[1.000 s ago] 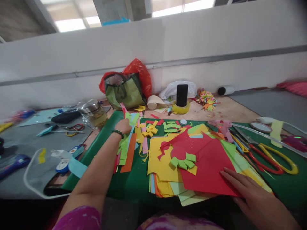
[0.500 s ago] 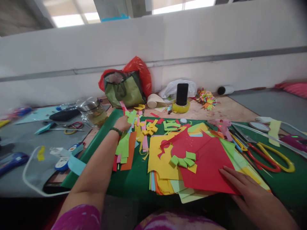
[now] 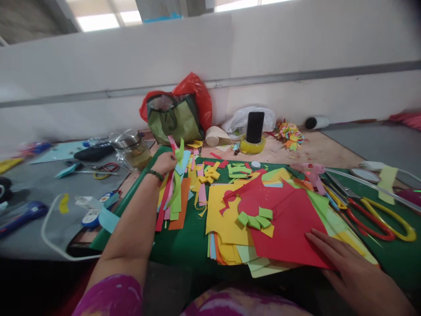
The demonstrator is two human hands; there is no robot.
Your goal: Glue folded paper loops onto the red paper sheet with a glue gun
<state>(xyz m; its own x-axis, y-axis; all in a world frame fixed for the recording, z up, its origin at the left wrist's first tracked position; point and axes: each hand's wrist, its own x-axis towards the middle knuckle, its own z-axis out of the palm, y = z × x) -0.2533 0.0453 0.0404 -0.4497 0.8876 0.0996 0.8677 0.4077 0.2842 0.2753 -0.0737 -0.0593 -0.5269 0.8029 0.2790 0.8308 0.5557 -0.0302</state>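
Observation:
My left hand [image 3: 165, 163], with a green bead bracelet, pinches a light green paper strip [image 3: 176, 186] over a pile of coloured strips. Beside that pile lies an orange strip [image 3: 181, 210]. My right hand [image 3: 347, 259] rests with its fingers stretched out on the lower right corner of a red sheet [image 3: 296, 228]. Several folded green pieces [image 3: 255, 220] sit on the red sheet, which overlaps a yellow sheet [image 3: 219, 210]. Small folded yellow pieces [image 3: 209, 173] lie between the strips and the sheets.
Large scissors [image 3: 371, 219] and a pink glue gun [image 3: 315, 173] lie at the right. Behind stand a green bag [image 3: 177, 123], a phone [image 3: 255, 127] on a yellow tape roll [image 3: 252, 145], and a glass jar [image 3: 133, 151]. A tape measure [image 3: 98, 210] is at the left.
My left hand has lifted the light green strip off the pile, uncovering pink, red, yellow and blue strips. My right hand stays on the red sheet. The view has shifted slightly.

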